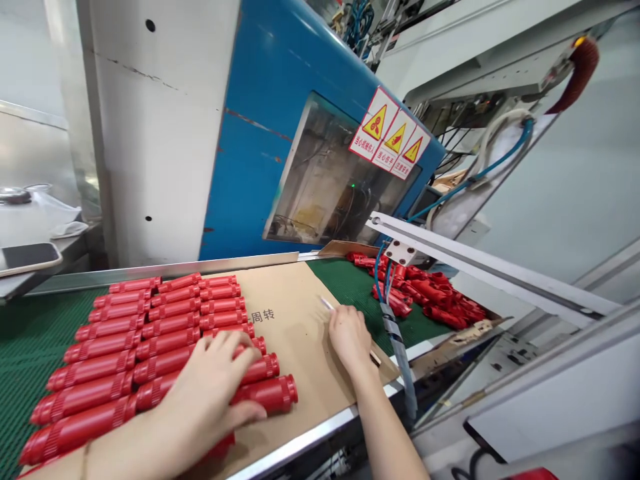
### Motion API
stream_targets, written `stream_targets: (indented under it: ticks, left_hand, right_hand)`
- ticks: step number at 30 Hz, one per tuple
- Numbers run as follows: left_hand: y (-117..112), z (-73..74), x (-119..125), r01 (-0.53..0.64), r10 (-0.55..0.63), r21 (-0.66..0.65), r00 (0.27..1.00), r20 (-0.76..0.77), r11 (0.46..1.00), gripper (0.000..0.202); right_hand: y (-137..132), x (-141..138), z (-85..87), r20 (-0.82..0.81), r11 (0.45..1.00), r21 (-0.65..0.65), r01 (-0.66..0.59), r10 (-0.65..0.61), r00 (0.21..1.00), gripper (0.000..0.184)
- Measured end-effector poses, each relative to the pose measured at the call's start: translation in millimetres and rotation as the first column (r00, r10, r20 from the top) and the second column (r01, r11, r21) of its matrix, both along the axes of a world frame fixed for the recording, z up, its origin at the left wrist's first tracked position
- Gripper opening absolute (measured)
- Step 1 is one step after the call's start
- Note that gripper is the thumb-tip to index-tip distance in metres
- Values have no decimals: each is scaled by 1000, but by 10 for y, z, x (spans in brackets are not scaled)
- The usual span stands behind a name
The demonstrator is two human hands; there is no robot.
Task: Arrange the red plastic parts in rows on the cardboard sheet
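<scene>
Rows of red ribbed plastic tubes (150, 327) lie side by side on a brown cardboard sheet (295, 320). My left hand (215, 387) rests flat on the nearest rows, fingers spread, touching the tubes at the right end. My right hand (350, 337) lies on the cardboard's right part, fingers curled around a thin white stick-like tool (327, 304) whose tip pokes out above the knuckles. A loose heap of the same red tubes (425, 293) sits further right on the green mat.
A green ribbed mat (30, 340) covers the bench under the cardboard. Behind stands a blue machine (260, 133) with a window and warning stickers (390, 137). A white rail (475, 263) with blue cables crosses at right. A phone (27, 257) lies at left.
</scene>
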State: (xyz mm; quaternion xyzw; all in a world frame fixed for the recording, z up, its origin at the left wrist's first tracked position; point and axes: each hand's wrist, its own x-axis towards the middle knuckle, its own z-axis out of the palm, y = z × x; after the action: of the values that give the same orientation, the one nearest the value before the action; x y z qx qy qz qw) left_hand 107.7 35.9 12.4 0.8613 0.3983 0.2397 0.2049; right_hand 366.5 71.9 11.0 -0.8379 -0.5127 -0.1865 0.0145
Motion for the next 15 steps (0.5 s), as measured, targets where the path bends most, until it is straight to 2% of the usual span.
stream_targets:
  ticks: [2, 4, 6, 8, 10, 12, 13, 15]
  left_hand:
    - [89, 42, -405, -102, 104, -18, 978, 181, 995, 30]
    - [193, 32, -959, -275, 290, -92, 901, 324, 957, 31]
    - [241, -71, -1553, -459, 534, -276, 767, 355, 844, 38]
    - [211, -260, -2044, -520, 704, -493, 628, 332, 697, 33]
    - [145, -480, -2332, -453, 794, -693, 531, 296, 561, 27]
    - [94, -661, -2417, -340, 833, -815, 477, 281, 469, 25]
    - [82, -722, -2405, -286, 841, -850, 462, 282, 443, 24]
    - [89, -779, -2323, -206, 841, -882, 452, 298, 424, 25]
  right_hand:
    - [55, 53, 50, -19, 999, -1, 43, -43, 999, 21]
    - [120, 108, 90, -70, 996, -52, 71, -74, 995, 22]
    - [199, 145, 100, -125, 989, -127, 75, -91, 988, 24]
    - [285, 161, 77, -153, 984, -167, 65, -91, 984, 27]
    - [360, 173, 34, -163, 984, -172, 49, -77, 984, 30]
    - [415, 201, -12, -167, 987, -157, 42, -68, 984, 33]
    - [438, 225, -32, -168, 988, -147, 39, -63, 984, 34]
    - [475, 289, -66, -171, 992, -124, 12, -33, 985, 37]
